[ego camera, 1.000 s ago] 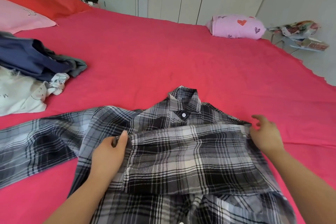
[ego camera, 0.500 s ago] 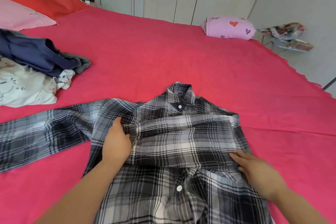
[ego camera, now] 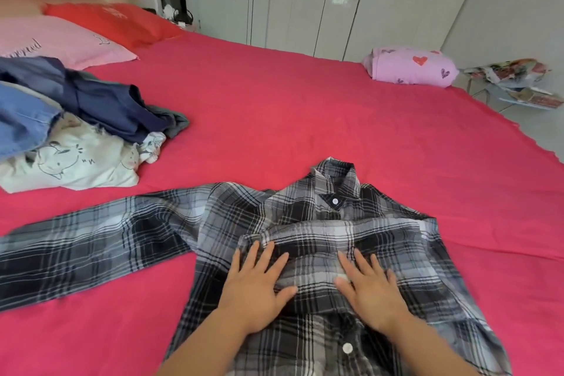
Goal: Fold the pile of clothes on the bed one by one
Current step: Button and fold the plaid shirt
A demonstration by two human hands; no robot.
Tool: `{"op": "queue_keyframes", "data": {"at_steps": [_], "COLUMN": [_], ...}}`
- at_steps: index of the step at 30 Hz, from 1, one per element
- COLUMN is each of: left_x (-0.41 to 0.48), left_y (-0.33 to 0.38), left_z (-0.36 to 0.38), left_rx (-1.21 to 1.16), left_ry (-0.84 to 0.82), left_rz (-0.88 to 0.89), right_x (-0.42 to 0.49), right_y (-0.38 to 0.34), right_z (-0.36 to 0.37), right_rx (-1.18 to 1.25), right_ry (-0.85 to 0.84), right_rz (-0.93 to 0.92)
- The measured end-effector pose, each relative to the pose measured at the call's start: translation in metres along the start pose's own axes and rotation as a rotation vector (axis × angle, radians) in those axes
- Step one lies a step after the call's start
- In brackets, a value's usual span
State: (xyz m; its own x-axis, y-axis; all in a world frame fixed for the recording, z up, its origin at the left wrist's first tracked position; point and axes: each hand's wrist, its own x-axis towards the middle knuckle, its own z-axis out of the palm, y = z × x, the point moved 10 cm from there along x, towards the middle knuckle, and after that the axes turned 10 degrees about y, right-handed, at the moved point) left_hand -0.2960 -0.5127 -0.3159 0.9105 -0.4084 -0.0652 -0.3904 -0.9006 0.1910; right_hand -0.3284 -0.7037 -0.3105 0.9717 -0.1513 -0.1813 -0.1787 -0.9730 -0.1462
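Observation:
A grey and black plaid shirt [ego camera: 381, 241] lies face up on the red bed [ego camera: 274, 106], collar pointing away from me. Its right sleeve is folded across the chest; the other sleeve [ego camera: 91, 247] stretches flat out to the left. My left hand [ego camera: 256, 284] and my right hand [ego camera: 369, 287] rest side by side, palms down with fingers spread, on the folded sleeve at the shirt's middle. Neither hand grips cloth. A pile of unfolded clothes [ego camera: 70, 131] sits at the left: dark blue garments over a white top with a cat drawing.
Pink and red pillows [ego camera: 76, 39] lie at the head of the bed, top left. A folded pink garment with hearts [ego camera: 412, 67] sits at the far right corner. White wardrobe doors stand behind, and a cluttered rack [ego camera: 515, 82] beyond the bed's right edge.
Both hands have let go of the folded sleeve's ends and moved inward to press flat on the shirt's middle. The view has tilted up, showing more of the room.

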Motion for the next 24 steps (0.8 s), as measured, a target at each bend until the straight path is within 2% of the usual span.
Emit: {"op": "queue_keyframes", "data": {"at_steps": [4, 9, 13, 17, 19, 24], "left_x": [-0.005, -0.020, -0.040, -0.094, -0.127, -0.174], "left_y": [0.000, -0.059, -0.136, -0.244, -0.289, -0.344], "left_z": [-0.018, -0.061, -0.088, -0.111, -0.112, -0.097], "left_rx": [-0.043, -0.092, -0.049, 0.010, -0.015, -0.105], "left_ry": [0.036, 0.260, 0.360, 0.427, 0.426, 0.399], "left_rz": [0.031, -0.079, -0.296, -0.658, -0.799, -0.958], "right_x": [0.006, 0.010, 0.014, 0.019, 0.023, 0.027], "right_y": [-0.031, -0.080, -0.134, -0.194, -0.204, -0.203], "right_z": [-0.020, -0.011, -0.009, -0.005, 0.006, 0.027], "right_rx": [0.032, 0.016, 0.036, 0.009, -0.032, -0.120], "right_ry": [0.127, 0.090, 0.087, 0.128, 0.106, 0.077], "right_rz": [-0.037, -0.093, -0.188, -0.322, -0.308, -0.255]}}
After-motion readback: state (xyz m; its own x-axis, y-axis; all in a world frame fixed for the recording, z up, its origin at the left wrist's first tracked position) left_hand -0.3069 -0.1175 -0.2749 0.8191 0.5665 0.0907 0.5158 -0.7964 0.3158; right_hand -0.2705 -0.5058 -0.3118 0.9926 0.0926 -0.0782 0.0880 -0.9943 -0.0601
